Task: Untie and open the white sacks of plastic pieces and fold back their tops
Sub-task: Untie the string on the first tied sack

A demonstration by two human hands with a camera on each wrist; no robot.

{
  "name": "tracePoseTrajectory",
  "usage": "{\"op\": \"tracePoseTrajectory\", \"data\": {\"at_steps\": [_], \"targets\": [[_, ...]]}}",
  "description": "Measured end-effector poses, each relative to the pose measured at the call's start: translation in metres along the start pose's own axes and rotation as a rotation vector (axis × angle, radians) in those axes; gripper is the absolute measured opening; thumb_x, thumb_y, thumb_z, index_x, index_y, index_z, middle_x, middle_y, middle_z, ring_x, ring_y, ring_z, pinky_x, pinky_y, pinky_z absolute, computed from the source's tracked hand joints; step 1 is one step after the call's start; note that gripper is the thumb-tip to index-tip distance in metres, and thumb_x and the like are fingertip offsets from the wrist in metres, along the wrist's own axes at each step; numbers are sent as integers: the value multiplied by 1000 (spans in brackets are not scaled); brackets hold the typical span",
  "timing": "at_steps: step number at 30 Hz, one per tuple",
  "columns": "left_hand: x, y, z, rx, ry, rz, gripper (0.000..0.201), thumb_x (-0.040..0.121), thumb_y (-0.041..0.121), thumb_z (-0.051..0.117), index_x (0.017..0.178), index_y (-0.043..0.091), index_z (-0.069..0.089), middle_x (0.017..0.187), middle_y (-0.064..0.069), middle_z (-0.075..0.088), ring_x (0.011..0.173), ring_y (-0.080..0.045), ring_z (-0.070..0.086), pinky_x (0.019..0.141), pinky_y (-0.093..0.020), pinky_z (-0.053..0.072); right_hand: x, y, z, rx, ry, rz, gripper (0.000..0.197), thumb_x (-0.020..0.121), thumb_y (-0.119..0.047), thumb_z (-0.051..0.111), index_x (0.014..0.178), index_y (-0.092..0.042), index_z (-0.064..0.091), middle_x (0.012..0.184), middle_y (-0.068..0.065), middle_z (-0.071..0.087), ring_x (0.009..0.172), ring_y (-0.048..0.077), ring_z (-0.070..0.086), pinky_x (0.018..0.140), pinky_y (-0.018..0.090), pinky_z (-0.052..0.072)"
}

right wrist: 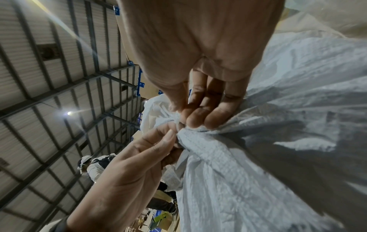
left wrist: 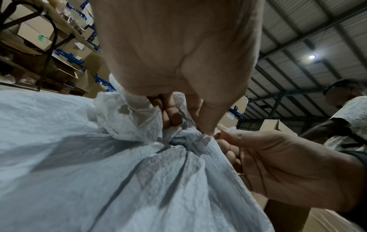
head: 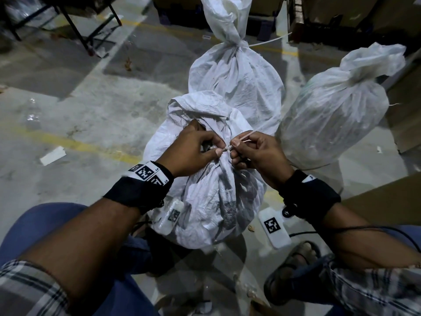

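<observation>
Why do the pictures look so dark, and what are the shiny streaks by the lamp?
Head view: dim, with the hands' shadows dark on the near sack. Right wrist view: the ceiling lamp flares into streaks, and the roof beams look bent. Left wrist view: the left hand fills the top, soft and blurry.

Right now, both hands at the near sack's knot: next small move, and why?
Probably draw the string out rightward with the right hand while the left hand pins the knot. The near sack is tied, and both hands already pinch there.
</observation>
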State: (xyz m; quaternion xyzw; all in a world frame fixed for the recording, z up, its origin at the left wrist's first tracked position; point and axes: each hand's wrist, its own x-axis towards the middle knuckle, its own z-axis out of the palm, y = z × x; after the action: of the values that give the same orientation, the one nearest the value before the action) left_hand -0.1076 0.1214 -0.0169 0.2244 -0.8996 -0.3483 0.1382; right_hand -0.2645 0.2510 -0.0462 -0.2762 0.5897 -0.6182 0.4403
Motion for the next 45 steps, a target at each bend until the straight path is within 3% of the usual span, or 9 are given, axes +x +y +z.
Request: {"op": "tracePoseTrajectory", "data": {"at_steps": [4,12,17,22,31,36,39,42,45], "targets": [[0,0,2,-4,7,-15,15,86,30,75,100,28,75,90,2,50,96,-9,47,86,-30,45,1,3,2,-14,21,-18,9,95,-14,67,87,-11,69,71,17,65,55,20,60,50,25,51],[0,-3,9,12,67,-43,11,81,36,77,90,32,76,92,0,50,90,-12,51,80,-31,48,1,6,8,-45,58,-22,10,95,-11,67,88,-3,67,67,17,63,51,19,57,48,26,47],[0,-7,15,19,124,-59,12,77,43,77,84,34,74,88,7,46,83,-3,51,71,-23,46,-1,3,10,-69,66,-14,14,96,-7,64,96,7,65,67,18,61,50,18,55,49,27,46],[0,-8,17,26,155,-62,13,75,47,76,79,35,73,84,8,46,80,-3,51,70,-27,48,-3,1,12,-80,76,-5,18,96,-6,63,99,13,63,67,18,60,50,19,53,51,28,48],[0,-2,18,62,192,-100,7,73,37,75,76,31,74,85,5,46,74,-5,51,65,-24,44,-6,-2,15,-102,84,8,24,96,-5,63,101,18,60,69,19,60,51,21,52,53,30,48],[0,1,18,77,176,-125,7,73,38,73,73,31,71,85,8,44,74,-8,51,64,-26,44,-8,-5,18,-131,62,4,27,96,-5,62,101,22,59,74,24,57,59,25,50,57,33,45],[1,0,15,97,175,-131,15,73,44,70,75,29,71,86,9,45,73,-6,50,60,-25,39,-7,-8,16,-208,0,-43,23,94,-8,67,100,14,65,71,22,55,64,29,50,59,36,44],[1,-4,12,117,140,-108,21,75,50,72,77,29,71,87,9,46,76,-5,50,62,-24,39,-6,-11,11,-297,-70,-104,18,89,-14,74,102,-1,71,69,28,48,67,29,49,64,41,41],[1,-7,7,137,93,-90,18,75,48,74,77,31,71,87,10,47,79,-6,51,67,-26,41,-6,-12,7,-428,-123,-155,13,85,-24,78,98,-21,75,79,35,55,64,26,51,64,41,43]]}}
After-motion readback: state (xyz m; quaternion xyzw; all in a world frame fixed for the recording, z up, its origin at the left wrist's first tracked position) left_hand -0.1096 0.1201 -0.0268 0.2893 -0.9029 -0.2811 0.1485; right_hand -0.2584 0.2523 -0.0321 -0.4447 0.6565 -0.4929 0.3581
